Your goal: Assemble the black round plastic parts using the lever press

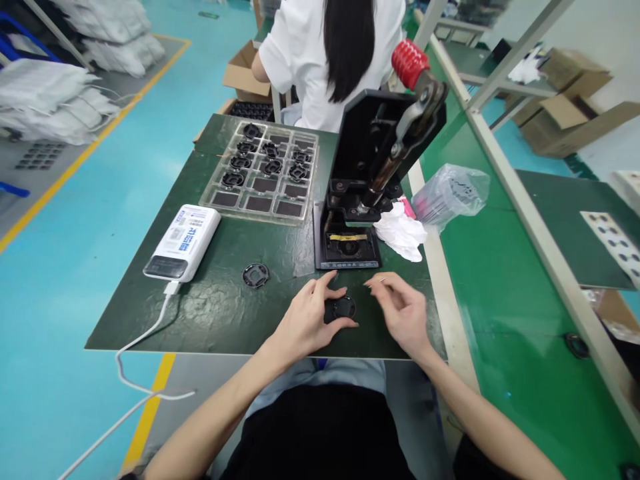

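Note:
My left hand (314, 313) curls its thumb and fingers around the rim of a black round plastic part (345, 306) lying on the green table mat. To its right, my right hand (400, 308) is pinched at the fingertips; whatever is between them is too small to make out. Just beyond both hands stands a black hand press (385, 153) with a red lever grip. A yellow strip (349, 237) lies across the fixture in its base. Another black round part (255, 275) rests on the mat, left of my left hand.
Behind lies a clear compartment tray (210, 199) holding several black round parts. A white power bank (183, 243) with a cable lies at left. White tissue (401, 231) and a plastic-bagged cup (450, 195) sit right of the press. A person (310, 47) sits beyond the table.

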`<action>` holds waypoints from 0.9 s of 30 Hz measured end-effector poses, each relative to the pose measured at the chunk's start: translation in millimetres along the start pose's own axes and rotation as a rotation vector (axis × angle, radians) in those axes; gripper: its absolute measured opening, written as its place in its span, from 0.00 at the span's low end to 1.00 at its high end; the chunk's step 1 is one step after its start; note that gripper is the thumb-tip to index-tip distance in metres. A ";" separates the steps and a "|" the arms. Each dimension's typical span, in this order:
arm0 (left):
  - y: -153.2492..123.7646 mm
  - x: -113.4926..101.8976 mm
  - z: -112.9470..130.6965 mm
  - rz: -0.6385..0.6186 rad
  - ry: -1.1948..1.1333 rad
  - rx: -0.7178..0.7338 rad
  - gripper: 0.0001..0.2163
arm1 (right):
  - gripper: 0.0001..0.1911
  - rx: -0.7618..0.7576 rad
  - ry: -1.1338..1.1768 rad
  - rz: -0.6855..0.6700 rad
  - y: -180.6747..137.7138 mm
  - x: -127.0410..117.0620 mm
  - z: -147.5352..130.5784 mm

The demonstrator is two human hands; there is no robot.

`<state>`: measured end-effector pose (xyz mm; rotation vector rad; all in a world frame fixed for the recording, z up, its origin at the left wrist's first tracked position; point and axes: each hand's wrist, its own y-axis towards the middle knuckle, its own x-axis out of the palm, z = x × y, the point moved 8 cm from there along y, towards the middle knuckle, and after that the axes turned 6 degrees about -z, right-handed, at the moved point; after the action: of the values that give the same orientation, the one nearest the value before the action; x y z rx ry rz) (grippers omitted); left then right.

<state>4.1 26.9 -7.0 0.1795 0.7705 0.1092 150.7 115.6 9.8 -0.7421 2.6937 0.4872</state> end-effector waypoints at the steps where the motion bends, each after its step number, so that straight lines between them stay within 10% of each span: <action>1: -0.3 0.2 -0.4 -0.003 -0.002 -0.003 0.44 | 0.08 0.025 0.044 0.072 -0.6 -9.6 0.6; 7: -0.7 1.2 1.7 -0.080 0.005 0.048 0.44 | 0.19 0.062 0.100 0.171 -8.9 -31.7 -16.4; 18: -4.5 -3.2 -3.9 -0.116 -0.117 0.011 0.38 | 0.18 0.361 0.339 -0.321 4.8 20.6 13.0; 27: -3.0 -2.3 -5.1 -0.126 -0.128 -0.033 0.37 | 0.13 0.209 0.251 -0.165 0.6 23.2 14.8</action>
<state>-1.0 24.2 -9.6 0.1054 0.6500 -0.0093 134.2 111.9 -12.0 -1.0107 2.8185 0.0748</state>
